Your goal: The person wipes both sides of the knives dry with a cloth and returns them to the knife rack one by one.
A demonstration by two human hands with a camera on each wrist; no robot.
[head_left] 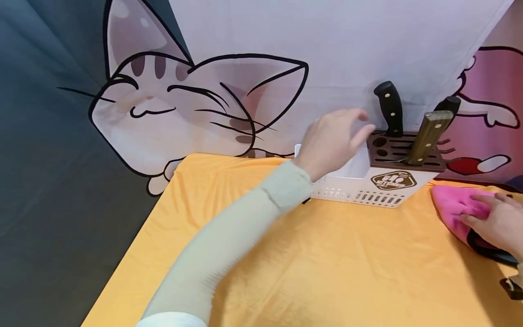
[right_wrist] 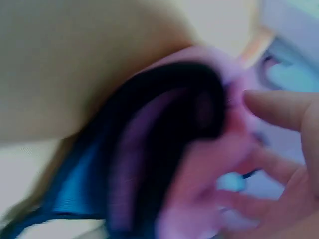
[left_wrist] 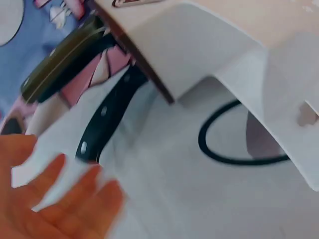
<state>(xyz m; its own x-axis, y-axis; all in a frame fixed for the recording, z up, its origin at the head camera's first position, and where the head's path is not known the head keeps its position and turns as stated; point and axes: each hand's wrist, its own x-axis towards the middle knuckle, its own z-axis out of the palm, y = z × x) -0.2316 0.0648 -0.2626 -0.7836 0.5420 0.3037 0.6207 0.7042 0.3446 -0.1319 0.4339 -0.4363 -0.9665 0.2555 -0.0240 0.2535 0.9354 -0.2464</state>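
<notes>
A white knife holder (head_left: pixel 351 193) with a brown slotted top (head_left: pixel 392 147) stands at the back of the table. In it are a black-handled knife (head_left: pixel 390 109), a knife with a brown handle (head_left: pixel 429 138) and another black handle (head_left: pixel 449 105) behind that. My left hand (head_left: pixel 333 141) hovers above the holder's left part, fingers loosely bent and holding nothing, close to the nearer black knife handle (left_wrist: pixel 112 117). At the right, my right hand (head_left: pixel 500 222) touches a soft pink item (head_left: pixel 453 206) with black trim; its thumb and fingers are spread. The right wrist view is blurred.
An orange cloth (head_left: pixel 327 263) covers the table, its left edge running down to the lower left. Behind rises a curtain with a printed cat (head_left: pixel 163 104). A small black object (head_left: pixel 510 288) is at the right edge.
</notes>
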